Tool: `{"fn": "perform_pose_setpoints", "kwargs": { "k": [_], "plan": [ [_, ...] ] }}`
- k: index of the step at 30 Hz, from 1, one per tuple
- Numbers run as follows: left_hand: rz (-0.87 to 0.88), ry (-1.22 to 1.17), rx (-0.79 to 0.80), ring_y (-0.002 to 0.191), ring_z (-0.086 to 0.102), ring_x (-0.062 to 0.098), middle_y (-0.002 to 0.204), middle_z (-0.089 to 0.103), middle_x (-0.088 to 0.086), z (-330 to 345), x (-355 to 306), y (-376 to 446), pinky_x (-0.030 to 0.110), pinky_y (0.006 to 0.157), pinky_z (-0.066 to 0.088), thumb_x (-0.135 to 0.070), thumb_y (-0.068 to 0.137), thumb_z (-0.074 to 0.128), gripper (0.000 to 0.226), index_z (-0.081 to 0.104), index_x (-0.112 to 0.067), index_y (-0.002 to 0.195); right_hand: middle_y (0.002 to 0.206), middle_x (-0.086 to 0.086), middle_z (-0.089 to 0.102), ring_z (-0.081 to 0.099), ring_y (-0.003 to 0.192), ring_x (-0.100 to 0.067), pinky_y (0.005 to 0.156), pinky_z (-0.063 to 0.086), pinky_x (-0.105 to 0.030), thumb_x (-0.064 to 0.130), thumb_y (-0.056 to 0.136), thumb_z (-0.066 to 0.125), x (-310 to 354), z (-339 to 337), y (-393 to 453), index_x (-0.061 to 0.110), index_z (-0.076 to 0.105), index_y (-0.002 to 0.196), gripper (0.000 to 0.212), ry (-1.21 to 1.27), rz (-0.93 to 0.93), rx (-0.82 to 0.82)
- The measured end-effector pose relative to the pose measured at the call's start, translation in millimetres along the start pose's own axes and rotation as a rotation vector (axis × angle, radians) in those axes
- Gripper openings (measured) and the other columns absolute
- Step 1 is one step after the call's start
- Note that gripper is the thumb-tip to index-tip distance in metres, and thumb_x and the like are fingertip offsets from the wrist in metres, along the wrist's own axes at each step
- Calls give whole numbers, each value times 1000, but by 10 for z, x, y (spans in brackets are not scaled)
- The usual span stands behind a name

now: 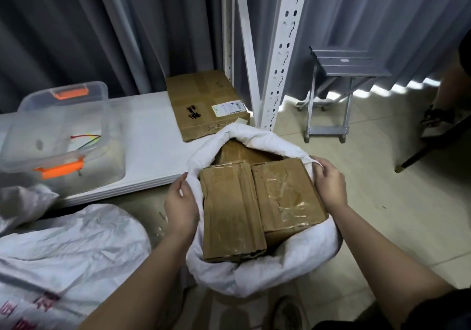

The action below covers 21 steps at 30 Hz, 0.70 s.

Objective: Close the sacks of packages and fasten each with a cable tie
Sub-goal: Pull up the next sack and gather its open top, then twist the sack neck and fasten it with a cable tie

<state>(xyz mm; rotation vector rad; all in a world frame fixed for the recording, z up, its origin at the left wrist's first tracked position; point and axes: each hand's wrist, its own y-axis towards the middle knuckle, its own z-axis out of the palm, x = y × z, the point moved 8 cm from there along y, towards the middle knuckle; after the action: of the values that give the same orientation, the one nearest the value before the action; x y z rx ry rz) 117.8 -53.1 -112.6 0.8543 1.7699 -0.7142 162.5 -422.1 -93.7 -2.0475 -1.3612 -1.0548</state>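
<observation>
A white woven sack (pixel 260 276) stands open on the floor in front of me, its rim rolled down. Inside lie brown cardboard packages (pixel 285 197), two side by side on top and another beneath at the back. My left hand (pixel 181 204) grips the sack's left rim, thumb over the edge. My right hand (pixel 330 184) pinches the right rim near its top. Coloured cable ties (pixel 85 139) lie in a clear plastic bin (pixel 60 135) with orange latches at the left.
The bin sits on a low white board (pixel 150 146), beside a cardboard box (pixel 207 102). Another white sack (pixel 68 255) lies at lower left. A white slotted rack post (pixel 283 49), a grey step stool (pixel 341 84) and another person's foot (pixel 435 118) stand behind, before grey curtains.
</observation>
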Motion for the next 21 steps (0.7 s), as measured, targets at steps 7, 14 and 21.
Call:
{"fn": "perform_pose_setpoints", "kwargs": {
  "k": [7,14,21],
  "plan": [
    [43,48,-46,116,54,22,125,62,6,-18,130,128,22,99,34,-22,100,38,34,61,-16,124,119,-15,65,57,109,-34,75,33,-28,19,101,42,-104,124,-162,21,61,126,32,11,42,-41],
    [50,262,306,125,46,31,141,46,11,42,141,151,39,107,35,-30,101,32,41,37,-24,142,137,-11,52,48,123,-31,93,37,-36,30,102,33,-83,174,-212,27,43,140,40,-108,58,170],
    [107,653,367,123,48,35,137,46,19,-242,-330,114,39,98,39,-36,96,43,54,32,-12,143,136,-16,46,46,121,-36,94,40,-43,35,97,36,508,-124,-203,17,49,134,43,-545,-75,188]
  ]
}}
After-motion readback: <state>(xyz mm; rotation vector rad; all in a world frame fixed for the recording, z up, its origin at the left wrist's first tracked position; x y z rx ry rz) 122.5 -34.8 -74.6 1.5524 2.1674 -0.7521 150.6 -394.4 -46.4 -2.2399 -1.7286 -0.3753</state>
